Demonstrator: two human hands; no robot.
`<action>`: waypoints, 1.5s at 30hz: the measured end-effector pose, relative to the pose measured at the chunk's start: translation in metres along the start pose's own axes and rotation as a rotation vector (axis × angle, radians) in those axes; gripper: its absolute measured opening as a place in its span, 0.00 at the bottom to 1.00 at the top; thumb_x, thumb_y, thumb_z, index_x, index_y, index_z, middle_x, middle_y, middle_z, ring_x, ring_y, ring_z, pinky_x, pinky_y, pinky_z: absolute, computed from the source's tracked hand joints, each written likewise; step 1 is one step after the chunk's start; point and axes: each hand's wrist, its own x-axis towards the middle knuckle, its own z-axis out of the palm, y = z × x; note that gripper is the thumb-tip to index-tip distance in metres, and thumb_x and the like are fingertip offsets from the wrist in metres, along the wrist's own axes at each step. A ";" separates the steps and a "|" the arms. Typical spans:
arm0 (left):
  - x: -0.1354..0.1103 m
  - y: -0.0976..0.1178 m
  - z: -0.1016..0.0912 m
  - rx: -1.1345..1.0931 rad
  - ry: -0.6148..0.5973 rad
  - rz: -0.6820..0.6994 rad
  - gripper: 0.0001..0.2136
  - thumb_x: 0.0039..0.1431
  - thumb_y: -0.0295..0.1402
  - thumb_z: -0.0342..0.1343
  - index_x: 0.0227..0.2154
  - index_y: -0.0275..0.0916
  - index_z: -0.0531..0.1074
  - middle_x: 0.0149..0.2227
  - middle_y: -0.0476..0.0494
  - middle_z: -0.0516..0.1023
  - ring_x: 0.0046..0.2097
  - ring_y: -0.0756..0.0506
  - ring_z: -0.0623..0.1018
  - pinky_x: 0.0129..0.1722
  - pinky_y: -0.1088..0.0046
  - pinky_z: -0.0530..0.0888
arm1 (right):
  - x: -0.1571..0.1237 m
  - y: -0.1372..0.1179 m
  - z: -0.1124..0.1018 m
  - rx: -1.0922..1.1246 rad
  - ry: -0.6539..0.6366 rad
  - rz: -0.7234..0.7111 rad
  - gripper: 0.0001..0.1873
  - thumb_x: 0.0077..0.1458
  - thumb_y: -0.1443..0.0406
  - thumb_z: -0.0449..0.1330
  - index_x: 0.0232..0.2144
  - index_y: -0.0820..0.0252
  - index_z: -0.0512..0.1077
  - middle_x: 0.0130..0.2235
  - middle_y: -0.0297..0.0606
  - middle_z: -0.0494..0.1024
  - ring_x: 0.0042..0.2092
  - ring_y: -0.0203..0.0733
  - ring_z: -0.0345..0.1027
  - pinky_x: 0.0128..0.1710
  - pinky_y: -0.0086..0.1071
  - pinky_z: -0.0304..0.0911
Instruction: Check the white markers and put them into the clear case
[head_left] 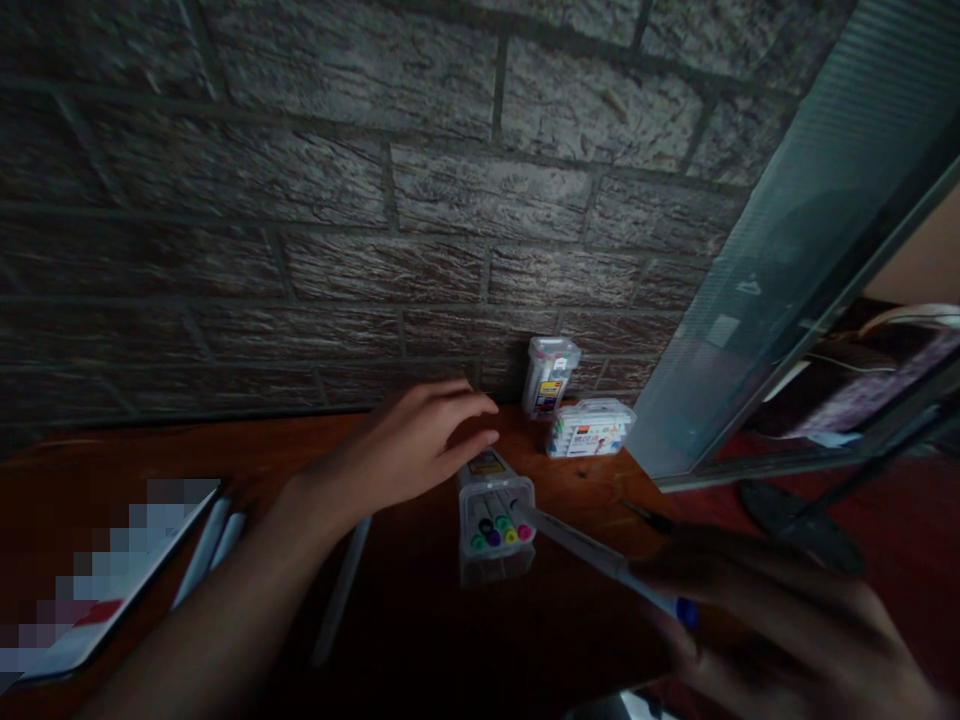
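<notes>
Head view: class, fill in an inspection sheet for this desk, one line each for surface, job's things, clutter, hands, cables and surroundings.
Surface: reddish-brown wooden desk, dimly lit.
Job's things: clear marker box lying open, coloured caps showing; white marker with its tip at the box mouth.
Clutter: upright box and flat box of markers by the wall; loose pens; papers at left.
Hands: left hand open at the marker box's far end; right hand, blurred, grips the marker.
Cables: nothing seen.
Surroundings: brick wall; glass pane on the right.
</notes>
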 end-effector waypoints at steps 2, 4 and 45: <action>0.000 0.000 0.000 -0.004 -0.014 -0.009 0.09 0.70 0.35 0.56 0.48 0.42 0.78 0.45 0.44 0.81 0.47 0.43 0.81 0.47 0.66 0.76 | 0.001 0.001 0.007 -0.086 -0.008 -0.030 0.15 0.59 0.71 0.63 0.48 0.53 0.75 0.32 0.37 0.84 0.30 0.45 0.80 0.23 0.32 0.74; 0.000 0.001 0.000 -0.003 -0.027 -0.023 0.09 0.70 0.35 0.57 0.49 0.41 0.78 0.46 0.44 0.82 0.47 0.43 0.81 0.48 0.66 0.75 | 0.004 0.001 0.014 -0.144 -0.010 -0.039 0.11 0.61 0.70 0.62 0.46 0.55 0.75 0.32 0.39 0.83 0.30 0.44 0.80 0.25 0.32 0.74; 0.007 0.013 0.036 -0.234 -0.338 -0.122 0.12 0.73 0.33 0.51 0.43 0.41 0.81 0.41 0.47 0.84 0.44 0.46 0.81 0.45 0.69 0.71 | 0.030 0.023 0.089 0.029 -0.263 0.343 0.08 0.64 0.66 0.65 0.44 0.63 0.80 0.34 0.39 0.83 0.30 0.40 0.75 0.30 0.34 0.64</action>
